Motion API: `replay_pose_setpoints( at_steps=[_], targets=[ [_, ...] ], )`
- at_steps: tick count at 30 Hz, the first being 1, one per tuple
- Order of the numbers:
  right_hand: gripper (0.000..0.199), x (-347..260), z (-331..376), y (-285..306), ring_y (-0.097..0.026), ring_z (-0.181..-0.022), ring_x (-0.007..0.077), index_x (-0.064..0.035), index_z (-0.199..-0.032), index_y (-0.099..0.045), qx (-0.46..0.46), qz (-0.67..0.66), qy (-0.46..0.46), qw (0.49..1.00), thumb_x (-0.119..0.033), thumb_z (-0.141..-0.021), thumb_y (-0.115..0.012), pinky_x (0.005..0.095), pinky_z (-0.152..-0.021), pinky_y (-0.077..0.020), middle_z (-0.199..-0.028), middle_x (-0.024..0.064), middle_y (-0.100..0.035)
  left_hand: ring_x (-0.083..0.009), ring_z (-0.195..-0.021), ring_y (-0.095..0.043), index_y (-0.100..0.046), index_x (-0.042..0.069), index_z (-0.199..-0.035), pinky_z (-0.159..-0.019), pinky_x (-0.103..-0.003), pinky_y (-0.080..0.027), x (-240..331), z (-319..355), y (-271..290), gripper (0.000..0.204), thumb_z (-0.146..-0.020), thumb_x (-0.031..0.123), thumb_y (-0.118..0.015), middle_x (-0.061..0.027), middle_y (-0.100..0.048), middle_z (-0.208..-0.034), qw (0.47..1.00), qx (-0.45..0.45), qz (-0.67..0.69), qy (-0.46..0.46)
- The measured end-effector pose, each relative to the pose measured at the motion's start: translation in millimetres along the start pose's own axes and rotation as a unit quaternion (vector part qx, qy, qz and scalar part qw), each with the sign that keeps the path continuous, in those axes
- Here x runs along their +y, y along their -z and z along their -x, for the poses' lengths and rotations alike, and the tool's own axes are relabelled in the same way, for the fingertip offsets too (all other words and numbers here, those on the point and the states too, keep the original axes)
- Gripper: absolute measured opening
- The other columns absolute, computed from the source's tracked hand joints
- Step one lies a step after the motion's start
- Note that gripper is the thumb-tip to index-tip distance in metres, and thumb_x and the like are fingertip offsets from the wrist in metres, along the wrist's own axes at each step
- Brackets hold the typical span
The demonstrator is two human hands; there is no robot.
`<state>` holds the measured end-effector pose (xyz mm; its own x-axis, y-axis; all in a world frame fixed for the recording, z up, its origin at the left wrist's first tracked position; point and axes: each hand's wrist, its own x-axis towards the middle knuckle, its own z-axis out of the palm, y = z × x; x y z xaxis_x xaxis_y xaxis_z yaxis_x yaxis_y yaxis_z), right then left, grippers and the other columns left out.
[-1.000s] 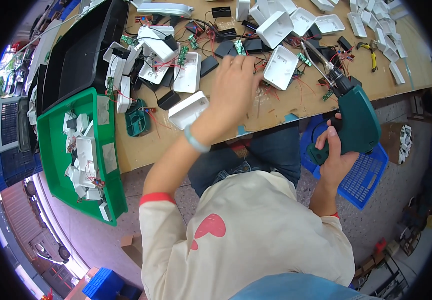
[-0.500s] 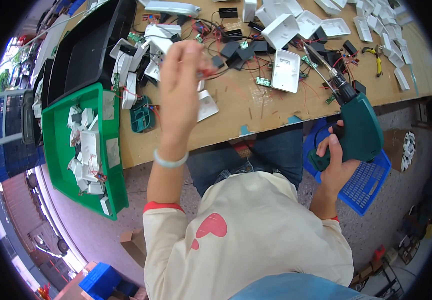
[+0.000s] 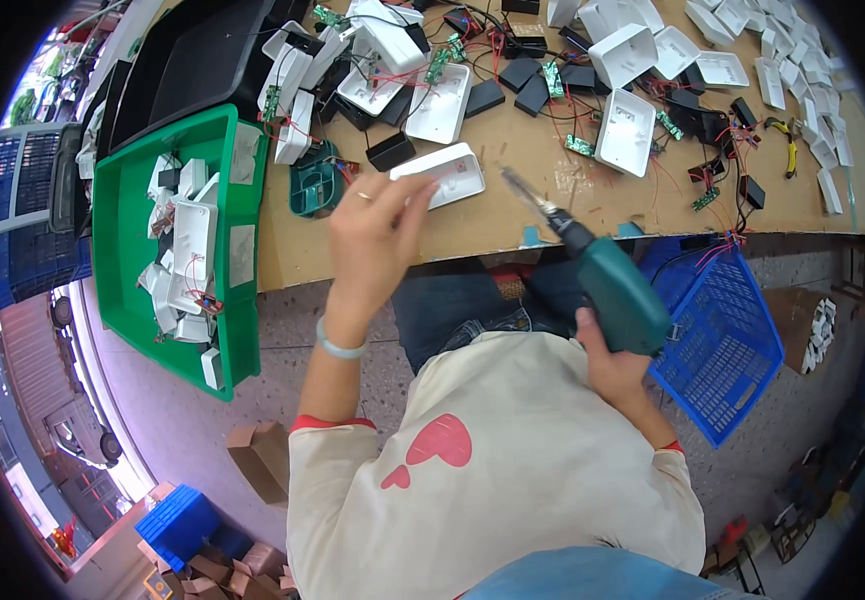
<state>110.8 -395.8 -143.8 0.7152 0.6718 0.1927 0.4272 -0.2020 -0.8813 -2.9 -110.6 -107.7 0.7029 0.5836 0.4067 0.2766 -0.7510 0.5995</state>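
Note:
My left hand (image 3: 378, 235) is over the near edge of the table, thumb and fingertips pinched together at the left end of a shallow white plastic case (image 3: 468, 180). Whatever is between those fingertips is too small to make out. A small dark patch shows inside the case. My right hand (image 3: 613, 365) grips a green pistol-shaped power tool (image 3: 623, 295) with a black collar and a long thin metal tip. That tip points up and left, just right of the white case. Left of my left hand stands a small dark green divided tray (image 3: 315, 185).
At left is a green bin (image 3: 245, 190) of white cases, beside a black tray (image 3: 188, 80). Black blocks (image 3: 520, 73), green circuit boards (image 3: 580, 146) and wires spread across the table. Yellow-handled pliers (image 3: 791, 150) lie at right. A blue basket (image 3: 723, 340) is below the table edge.
My left hand has lowered toward the white case and no longer carries the blurred red thing. The right hand has swung the tool left, its tip now near that case.

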Motion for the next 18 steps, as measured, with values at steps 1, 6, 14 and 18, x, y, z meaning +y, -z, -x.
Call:
replay_pose_setpoints(
  at_steps=[1,6,14,18],
  targets=[
    [0.025,-2,2,-9,-0.06,-0.077,0.0142,0.0043,-0.112,-0.065,0.0,-0.057,-0.041,0.997,0.003,-0.088,-0.072,0.0271,-0.069,-0.0492,-0.094,0.0078,-0.064,-0.0182,-0.067,-0.056,-0.074,0.009,-0.088,-0.059,-0.034,-0.047,-3,3,-8,0.007,-0.084,0.012,-0.079,-0.0049,-0.056,-0.072,0.993,0.009,-0.089,-0.072],
    [0.021,-5,-3,-26,-0.061,-0.086,0.0194,0.0044,-0.104,-0.066,-0.005,-0.106,-0.078,0.991,0.001,-0.086,-0.075,0.0291,-0.075,-0.049,-0.098,0.0111,-0.063,-0.0242,-0.071,-0.053,-0.075,0.012,-0.088,-0.061,-0.038,-0.046,0,13,-33,0.009,-0.081,0.015,-0.081,-0.0032,-0.05,-0.07,0.986,0.061,-0.141,-0.069],
    [0.019,-6,-11,-35,-0.061,-0.085,0.0192,0.0042,-0.103,-0.066,-0.014,-0.094,-0.07,0.993,0.001,-0.086,-0.075,0.0289,-0.075,-0.0491,-0.097,0.0108,-0.063,-0.0299,-0.103,-0.052,-0.071,0.012,-0.079,-0.085,-0.043,-0.039,3,18,-43,0.007,-0.077,0.014,-0.078,-0.0045,-0.062,-0.101,0.968,0.126,-0.213,-0.05],
    [0.018,-7,-14,-41,-0.061,-0.084,0.0181,0.0044,-0.102,-0.066,-0.008,-0.105,-0.094,0.99,0.002,-0.087,-0.075,0.0282,-0.075,-0.0488,-0.096,0.0101,-0.062,-0.0306,-0.11,-0.052,-0.071,0.012,-0.078,-0.09,-0.045,-0.037,0,19,-46,0.008,-0.076,0.015,-0.078,-0.0045,-0.065,-0.114,0.968,0.122,-0.213,-0.043]
  ],
)
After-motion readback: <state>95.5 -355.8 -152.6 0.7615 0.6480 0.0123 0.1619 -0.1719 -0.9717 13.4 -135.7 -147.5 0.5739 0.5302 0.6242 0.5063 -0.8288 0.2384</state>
